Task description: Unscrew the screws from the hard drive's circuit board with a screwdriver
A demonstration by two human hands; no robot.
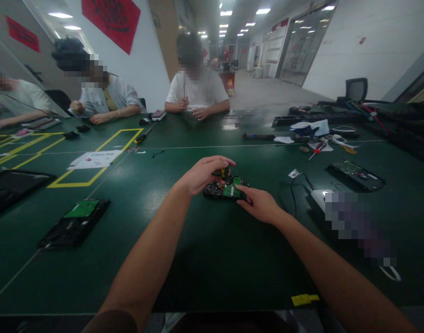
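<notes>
In front of me on the green table lies an opened black electronic device (217, 192) with a green circuit board (235, 181) exposed. My left hand (203, 173) is closed around a black-and-yellow screwdriver (225, 172), which stands roughly upright over the device. The screwdriver's tip is hidden. From the right, my right hand (262, 206) grips the near right edge of the device, index finger stretched over the board and thumb low at its side.
Another opened device (75, 222) lies left, and a third (356, 175) right. A white elongated object (351, 226), partly blurred, rests near my right forearm. A red screwdriver (318, 149), a glove (311, 128) and cables lie farther back. Several people sit across the table (184, 273).
</notes>
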